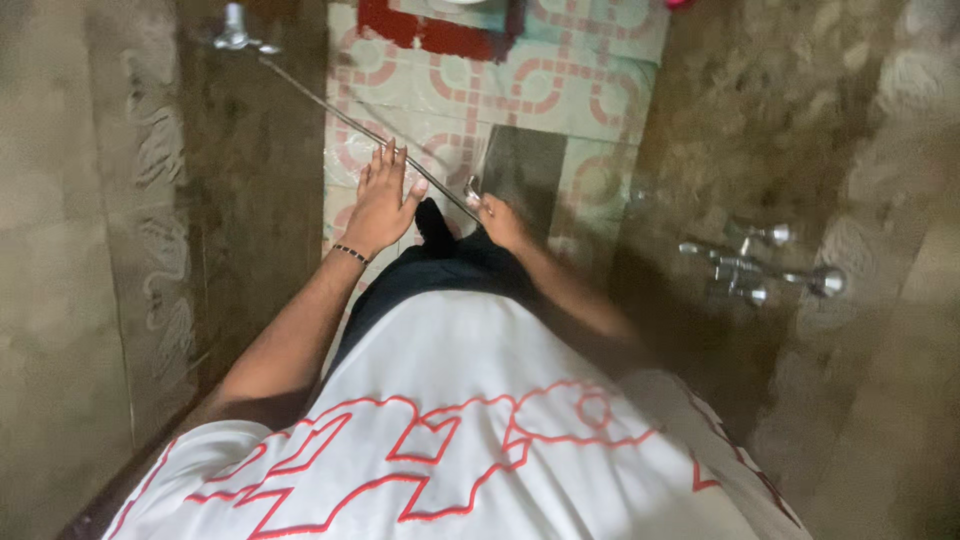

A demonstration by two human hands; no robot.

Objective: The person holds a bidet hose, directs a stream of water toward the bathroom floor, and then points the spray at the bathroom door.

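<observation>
The right hand (pixel 497 220) is closed around the sprayer end of a thin flexible metal hose (pixel 350 122), which runs up-left to a chrome wall tap (pixel 236 32). The left hand (pixel 383 198) is spread wide, empty, just beside the hose, above the red-and-green patterned tile floor (pixel 580 90).

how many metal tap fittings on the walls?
2: a chrome tap fitting on the left wall, feeding the thin metal hose; a chrome mixer tap set on the right wall. More may be out of frame.
</observation>
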